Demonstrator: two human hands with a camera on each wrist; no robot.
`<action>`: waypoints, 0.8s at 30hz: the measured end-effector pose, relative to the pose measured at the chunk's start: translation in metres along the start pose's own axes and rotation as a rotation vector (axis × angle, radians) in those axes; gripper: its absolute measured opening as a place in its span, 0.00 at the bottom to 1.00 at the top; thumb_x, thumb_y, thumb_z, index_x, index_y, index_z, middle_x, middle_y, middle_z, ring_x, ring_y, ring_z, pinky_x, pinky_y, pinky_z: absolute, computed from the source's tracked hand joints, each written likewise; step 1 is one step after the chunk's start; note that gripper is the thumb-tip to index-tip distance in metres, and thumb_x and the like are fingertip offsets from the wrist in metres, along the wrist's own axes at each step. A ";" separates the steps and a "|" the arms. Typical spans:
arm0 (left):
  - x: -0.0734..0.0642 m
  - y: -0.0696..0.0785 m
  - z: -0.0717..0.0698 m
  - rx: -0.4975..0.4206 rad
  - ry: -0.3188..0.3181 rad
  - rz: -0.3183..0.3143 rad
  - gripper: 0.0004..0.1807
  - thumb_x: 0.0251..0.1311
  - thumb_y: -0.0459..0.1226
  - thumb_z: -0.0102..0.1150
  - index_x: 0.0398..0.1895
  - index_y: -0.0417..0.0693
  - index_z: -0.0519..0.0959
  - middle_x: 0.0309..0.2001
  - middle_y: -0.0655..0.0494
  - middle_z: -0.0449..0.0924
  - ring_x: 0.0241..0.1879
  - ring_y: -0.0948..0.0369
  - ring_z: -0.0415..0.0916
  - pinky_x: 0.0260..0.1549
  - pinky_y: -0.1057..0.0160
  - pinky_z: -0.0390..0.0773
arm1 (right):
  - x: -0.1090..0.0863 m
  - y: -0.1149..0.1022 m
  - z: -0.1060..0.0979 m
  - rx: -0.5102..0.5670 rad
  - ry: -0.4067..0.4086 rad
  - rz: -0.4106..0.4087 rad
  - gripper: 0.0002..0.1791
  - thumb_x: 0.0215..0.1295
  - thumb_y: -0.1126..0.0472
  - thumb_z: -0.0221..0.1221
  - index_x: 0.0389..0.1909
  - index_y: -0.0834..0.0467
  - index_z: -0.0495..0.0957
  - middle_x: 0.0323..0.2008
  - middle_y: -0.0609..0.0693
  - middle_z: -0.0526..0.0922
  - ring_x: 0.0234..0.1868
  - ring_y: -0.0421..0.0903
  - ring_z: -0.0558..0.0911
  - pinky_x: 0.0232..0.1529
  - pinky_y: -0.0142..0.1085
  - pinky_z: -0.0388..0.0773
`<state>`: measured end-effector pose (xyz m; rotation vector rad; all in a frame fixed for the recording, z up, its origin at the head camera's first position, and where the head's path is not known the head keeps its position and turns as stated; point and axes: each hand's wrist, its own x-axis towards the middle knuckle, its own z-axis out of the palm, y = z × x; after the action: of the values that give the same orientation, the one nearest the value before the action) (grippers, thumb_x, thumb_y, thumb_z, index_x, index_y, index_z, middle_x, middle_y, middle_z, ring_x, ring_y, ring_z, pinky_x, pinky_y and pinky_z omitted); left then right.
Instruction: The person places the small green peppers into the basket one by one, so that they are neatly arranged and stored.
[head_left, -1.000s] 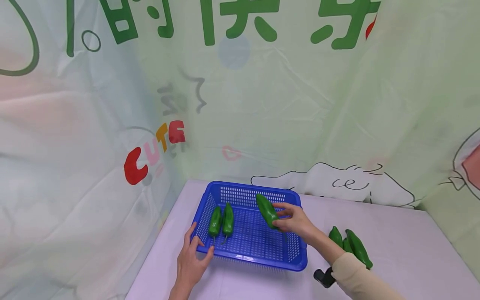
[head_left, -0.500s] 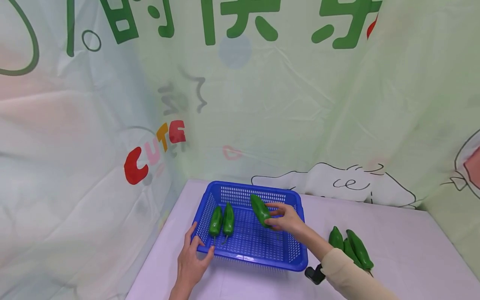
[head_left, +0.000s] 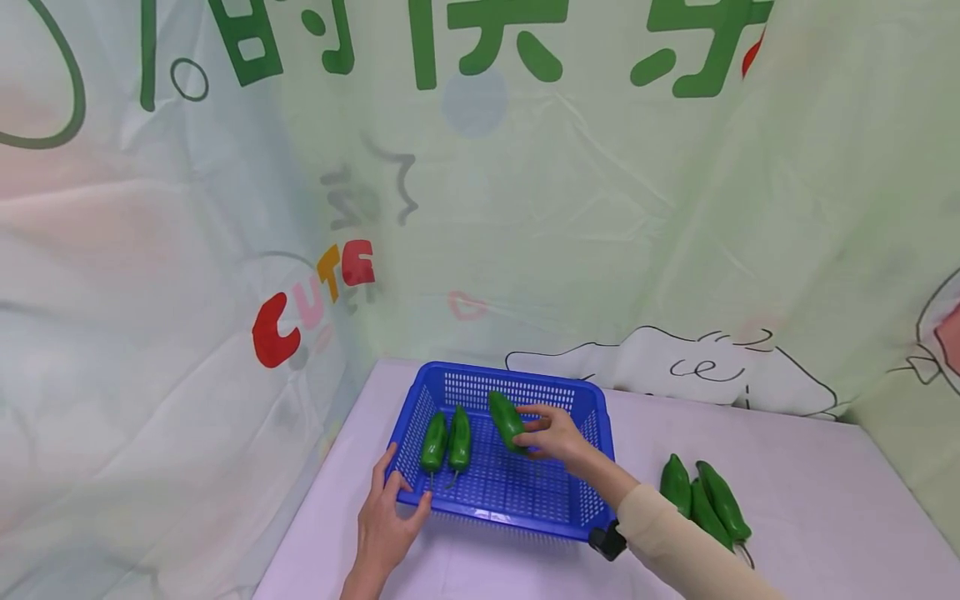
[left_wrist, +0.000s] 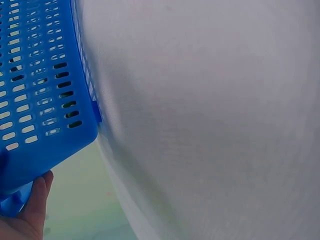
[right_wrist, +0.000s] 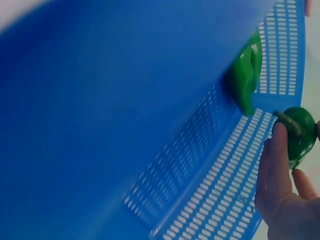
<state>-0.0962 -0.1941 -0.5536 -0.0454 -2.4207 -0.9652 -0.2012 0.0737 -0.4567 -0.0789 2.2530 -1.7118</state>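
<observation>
A blue perforated plastic basket (head_left: 487, 515) stands on the table. My left hand (head_left: 386, 523) grips its near left corner, fingers over the rim; in the left wrist view only part of that hand (left_wrist: 34, 212) shows under the basket corner. Inside the basket, my right hand (head_left: 553, 435) holds a green chili pepper (head_left: 503, 415) between thumb and fingers, tip pointing up and away. The right wrist view shows the stem end of this pepper (right_wrist: 303, 131). Two more green peppers, a left one (head_left: 434, 442) and a right one (head_left: 460, 439), lie side by side in the basket's left part.
Several green peppers (head_left: 724, 502) lie bunched on the pale tablecloth (head_left: 802, 483) to the right of the basket, partly behind the right sleeve (head_left: 675, 533). A printed fabric curtain (head_left: 525, 233) closes off the back and left side.
My right hand has moved left within the basket, carrying the pepper nearer the two lying there. The left hand keeps its grip on the corner.
</observation>
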 end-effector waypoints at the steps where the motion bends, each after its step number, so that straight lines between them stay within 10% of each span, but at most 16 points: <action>1: 0.000 0.000 0.000 0.000 -0.001 0.000 0.17 0.47 0.46 0.68 0.26 0.55 0.67 0.69 0.55 0.58 0.36 0.60 0.74 0.17 0.72 0.63 | 0.001 -0.001 0.002 -0.003 0.000 0.001 0.30 0.52 0.68 0.65 0.59 0.62 0.70 0.47 0.66 0.76 0.40 0.53 0.81 0.35 0.45 0.80; 24: 0.000 -0.001 0.000 -0.008 0.010 0.012 0.18 0.46 0.46 0.68 0.26 0.54 0.67 0.69 0.54 0.59 0.27 0.64 0.70 0.15 0.73 0.61 | 0.033 -0.020 0.033 0.008 0.010 0.072 0.32 0.49 0.75 0.62 0.58 0.67 0.68 0.43 0.67 0.78 0.40 0.58 0.82 0.40 0.50 0.78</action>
<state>-0.0962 -0.1949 -0.5547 -0.0576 -2.4048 -0.9674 -0.2265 0.0293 -0.4524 0.0131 2.2277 -1.6878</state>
